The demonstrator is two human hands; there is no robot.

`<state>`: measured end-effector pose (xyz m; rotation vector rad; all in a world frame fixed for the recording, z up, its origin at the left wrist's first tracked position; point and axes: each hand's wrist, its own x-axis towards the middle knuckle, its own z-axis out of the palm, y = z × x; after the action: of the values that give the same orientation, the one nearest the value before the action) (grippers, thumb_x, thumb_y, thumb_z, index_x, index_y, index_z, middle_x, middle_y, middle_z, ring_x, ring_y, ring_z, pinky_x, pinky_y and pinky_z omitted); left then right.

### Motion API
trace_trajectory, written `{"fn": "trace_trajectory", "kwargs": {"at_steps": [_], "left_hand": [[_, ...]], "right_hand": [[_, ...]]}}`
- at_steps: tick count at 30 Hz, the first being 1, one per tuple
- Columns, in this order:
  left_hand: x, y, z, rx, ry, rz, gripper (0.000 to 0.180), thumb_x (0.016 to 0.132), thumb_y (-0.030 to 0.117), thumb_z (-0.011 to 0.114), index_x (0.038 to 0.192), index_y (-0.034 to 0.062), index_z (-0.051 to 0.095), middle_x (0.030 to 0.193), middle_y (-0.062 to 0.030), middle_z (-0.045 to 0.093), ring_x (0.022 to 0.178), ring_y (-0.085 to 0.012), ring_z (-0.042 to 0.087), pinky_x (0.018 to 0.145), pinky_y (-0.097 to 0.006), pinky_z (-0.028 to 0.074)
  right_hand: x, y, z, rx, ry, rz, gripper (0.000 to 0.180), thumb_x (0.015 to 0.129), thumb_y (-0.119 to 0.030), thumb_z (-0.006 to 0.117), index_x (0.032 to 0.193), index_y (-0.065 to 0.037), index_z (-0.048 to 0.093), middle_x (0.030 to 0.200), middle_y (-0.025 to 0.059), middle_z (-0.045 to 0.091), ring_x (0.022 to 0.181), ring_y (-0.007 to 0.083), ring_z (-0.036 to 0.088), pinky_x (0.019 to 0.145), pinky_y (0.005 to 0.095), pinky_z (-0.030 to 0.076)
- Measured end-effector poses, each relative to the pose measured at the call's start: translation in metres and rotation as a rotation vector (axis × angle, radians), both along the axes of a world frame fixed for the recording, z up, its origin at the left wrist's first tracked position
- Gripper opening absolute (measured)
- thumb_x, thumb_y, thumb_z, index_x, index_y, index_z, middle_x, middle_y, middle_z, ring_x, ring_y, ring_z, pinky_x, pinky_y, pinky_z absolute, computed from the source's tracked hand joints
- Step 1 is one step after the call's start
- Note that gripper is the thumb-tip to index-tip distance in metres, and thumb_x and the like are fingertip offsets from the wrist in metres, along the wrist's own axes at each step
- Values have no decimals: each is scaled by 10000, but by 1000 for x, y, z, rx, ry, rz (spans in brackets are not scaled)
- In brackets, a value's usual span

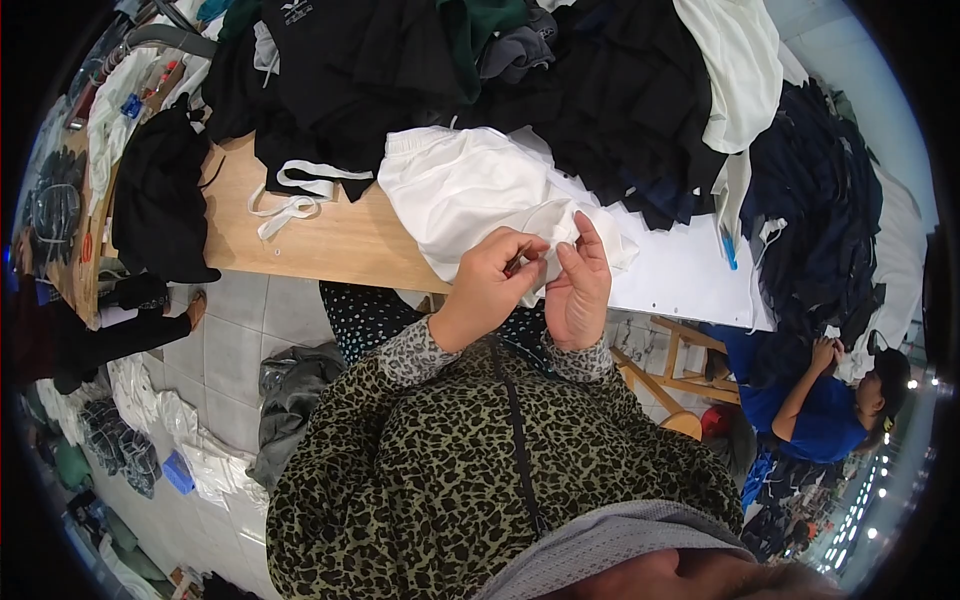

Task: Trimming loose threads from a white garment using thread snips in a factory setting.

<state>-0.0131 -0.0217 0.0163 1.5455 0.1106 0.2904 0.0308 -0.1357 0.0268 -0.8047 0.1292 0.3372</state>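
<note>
A white garment (455, 185) with a gathered elastic waistband lies across the table's near edge, its lower part bunched up at my hands. My left hand (485, 285) is closed beside it, the thumb and index finger pinched together. A small dark thing shows between those fingers, mostly hidden and too small to name. Facing it, my right hand (583, 285) has its palm turned up, with the thumb and fingers closed on a fold of the white cloth. The two hands nearly meet over the cloth.
Dark garments (350, 75) are piled along the table (300, 245). White drawstrings (300, 198) lie left, white paper (690, 265) and a blue pen (729, 252) right. A co-worker in blue (815, 415) handles dark cloth at right. A wooden stool (680, 423) stands below.
</note>
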Motion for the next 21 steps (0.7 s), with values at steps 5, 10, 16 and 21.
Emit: {"fn": "trace_trajectory", "kwargs": {"at_steps": [5,10,16,21], "left_hand": [[0,-6,-7,-93,27,-11,194,788,-43,616,974,-6,576,811,-3,570,664,-31,474,581,-171,403],[2,-5,-8,-92,47,-9,193,794,-33,623,979,-7,576,808,0,570,670,-28,477,590,-167,406],[2,-4,-8,-104,59,-8,190,797,-24,627,979,-8,577,806,7,565,671,-27,473,593,-164,402],[2,-3,-6,-101,59,-8,189,799,-19,628,981,-5,579,797,10,561,668,-27,468,590,-165,400]], "right_hand": [[-1,1,-1,-109,-21,-8,522,794,64,569,1278,19,378,1075,86,472,943,140,504,867,253,427],[0,1,0,-86,-27,-28,514,793,69,560,1276,26,389,1066,81,476,935,132,506,854,250,435],[0,-1,-2,-73,-37,-15,525,792,67,556,1289,31,390,1079,83,479,932,124,510,848,241,438],[0,0,0,-72,-34,-26,528,792,64,555,1292,31,389,1085,83,482,929,126,515,842,235,441]]}}
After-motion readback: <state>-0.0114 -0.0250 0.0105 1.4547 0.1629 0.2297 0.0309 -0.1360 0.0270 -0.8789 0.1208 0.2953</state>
